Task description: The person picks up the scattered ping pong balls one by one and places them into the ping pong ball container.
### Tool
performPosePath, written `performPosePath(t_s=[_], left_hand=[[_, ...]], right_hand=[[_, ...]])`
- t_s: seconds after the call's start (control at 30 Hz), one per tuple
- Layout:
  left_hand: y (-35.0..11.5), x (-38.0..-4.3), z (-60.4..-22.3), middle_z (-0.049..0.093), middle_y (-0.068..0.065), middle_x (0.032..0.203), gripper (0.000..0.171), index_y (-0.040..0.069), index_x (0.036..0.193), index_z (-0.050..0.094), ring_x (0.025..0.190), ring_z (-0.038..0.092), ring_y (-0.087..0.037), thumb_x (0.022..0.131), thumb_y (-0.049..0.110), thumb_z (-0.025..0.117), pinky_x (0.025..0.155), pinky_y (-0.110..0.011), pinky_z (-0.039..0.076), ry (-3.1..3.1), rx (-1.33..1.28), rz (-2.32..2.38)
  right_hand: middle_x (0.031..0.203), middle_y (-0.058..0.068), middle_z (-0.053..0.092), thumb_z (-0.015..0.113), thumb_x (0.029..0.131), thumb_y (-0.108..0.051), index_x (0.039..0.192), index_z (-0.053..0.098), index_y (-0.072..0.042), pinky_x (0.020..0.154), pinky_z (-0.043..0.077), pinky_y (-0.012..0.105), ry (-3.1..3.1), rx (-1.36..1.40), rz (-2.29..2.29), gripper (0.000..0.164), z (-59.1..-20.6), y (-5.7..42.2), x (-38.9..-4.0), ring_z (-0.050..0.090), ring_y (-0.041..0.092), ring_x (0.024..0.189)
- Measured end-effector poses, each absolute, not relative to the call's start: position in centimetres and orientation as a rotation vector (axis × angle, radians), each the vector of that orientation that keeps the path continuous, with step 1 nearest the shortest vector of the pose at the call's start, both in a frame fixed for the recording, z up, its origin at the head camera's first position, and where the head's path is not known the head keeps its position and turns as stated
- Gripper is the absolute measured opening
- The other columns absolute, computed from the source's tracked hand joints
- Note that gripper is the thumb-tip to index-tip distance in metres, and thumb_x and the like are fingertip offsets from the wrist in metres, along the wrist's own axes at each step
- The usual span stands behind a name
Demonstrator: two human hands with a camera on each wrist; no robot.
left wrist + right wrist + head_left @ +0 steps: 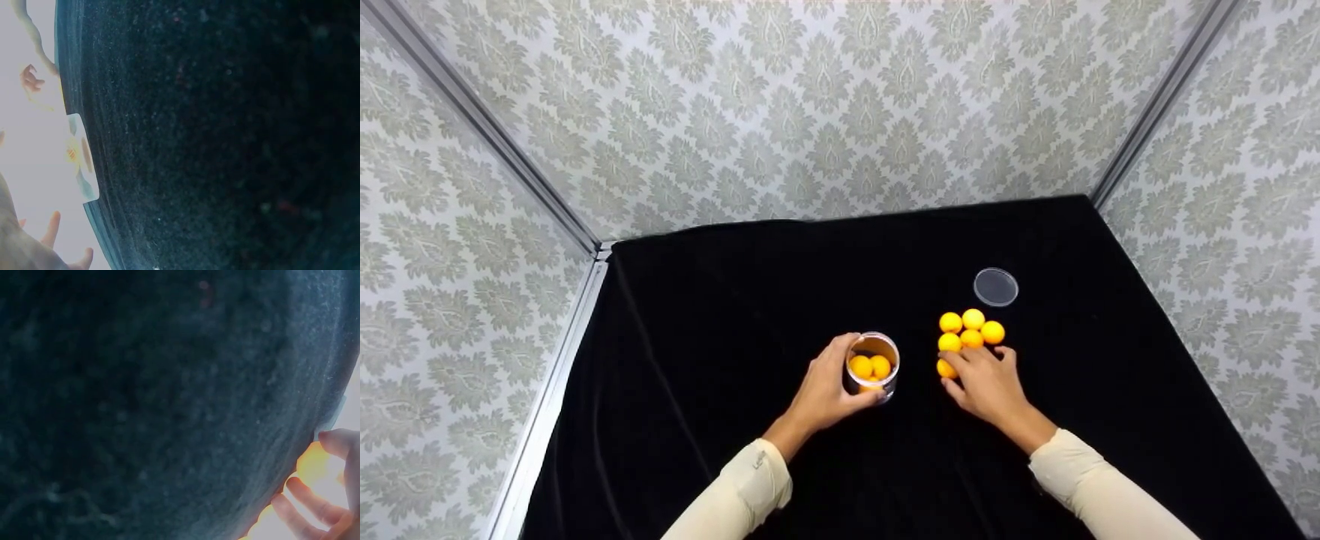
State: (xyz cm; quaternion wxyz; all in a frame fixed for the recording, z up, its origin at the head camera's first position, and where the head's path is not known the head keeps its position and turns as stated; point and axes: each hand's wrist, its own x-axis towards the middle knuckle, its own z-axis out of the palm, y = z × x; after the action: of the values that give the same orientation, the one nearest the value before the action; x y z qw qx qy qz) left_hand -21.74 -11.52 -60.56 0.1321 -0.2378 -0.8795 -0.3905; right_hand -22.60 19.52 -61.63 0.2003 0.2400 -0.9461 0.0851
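I watch the left hand (826, 384) grip a clear, plastic-looking cylindrical jar (892, 385); right of it, the half-curled right hand (988, 382) pinches a round orange ball (945, 369).

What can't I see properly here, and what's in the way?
Head view: how many orange balls the clear jar holds; the upper ones and left hand block the view below.
Head view: whether the right hand grips the nearest loose ball; the hand covers part of it.
Head view: the rest of the sleeves; the bottom edge cuts them off.
Left wrist view: inside the jar; bright glare washes it out.
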Motion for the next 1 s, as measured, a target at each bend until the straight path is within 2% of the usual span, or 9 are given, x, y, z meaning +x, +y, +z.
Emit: performPosePath(t_s=[0.37, 0.67, 1.0], left_hand=[[-11.6, -21.6, -60.6, 0.058, -0.002, 0.142, 0.093, 0.015, 0.146, 0.046, 0.126, 0.06, -0.02, 0.072, 0.056, 0.087, 0.105, -0.046, 0.05, -2.544, -0.692, -1.096], [-11.6, -21.6, -60.7, 0.058, -0.002, 0.141, 0.092, 0.015, 0.145, 0.046, 0.125, 0.062, -0.022, 0.074, 0.059, 0.084, 0.105, -0.043, 0.05, -2.54, -0.702, -1.107], [-11.5, -21.7, -60.5, 0.057, -0.002, 0.141, 0.092, 0.017, 0.146, 0.044, 0.123, 0.062, -0.021, 0.073, 0.055, 0.087, 0.106, -0.04, 0.05, -2.544, -0.701, -1.145]], right_hand=[[0.105, 0.005, 0.074, 0.08, 0.08, -0.033, 0.12, 0.071, -0.024, 0.088, 0.045, 0.064, -2.653, 0.65, 0.218, 0.042, -61.4, 19.5, -22.5, 0.069, 0.03, 0.099], [0.106, 0.004, 0.073, 0.078, 0.083, -0.036, 0.12, 0.071, -0.024, 0.089, 0.044, 0.063, -2.637, 0.651, 0.228, 0.04, -60.7, 19.4, -22.6, 0.069, 0.029, 0.099], [0.107, 0.004, 0.075, 0.078, 0.083, -0.037, 0.124, 0.071, -0.024, 0.089, 0.043, 0.061, -2.568, 0.671, 0.303, 0.044, -58.5, 17.8, -22.2, 0.07, 0.026, 0.097]])
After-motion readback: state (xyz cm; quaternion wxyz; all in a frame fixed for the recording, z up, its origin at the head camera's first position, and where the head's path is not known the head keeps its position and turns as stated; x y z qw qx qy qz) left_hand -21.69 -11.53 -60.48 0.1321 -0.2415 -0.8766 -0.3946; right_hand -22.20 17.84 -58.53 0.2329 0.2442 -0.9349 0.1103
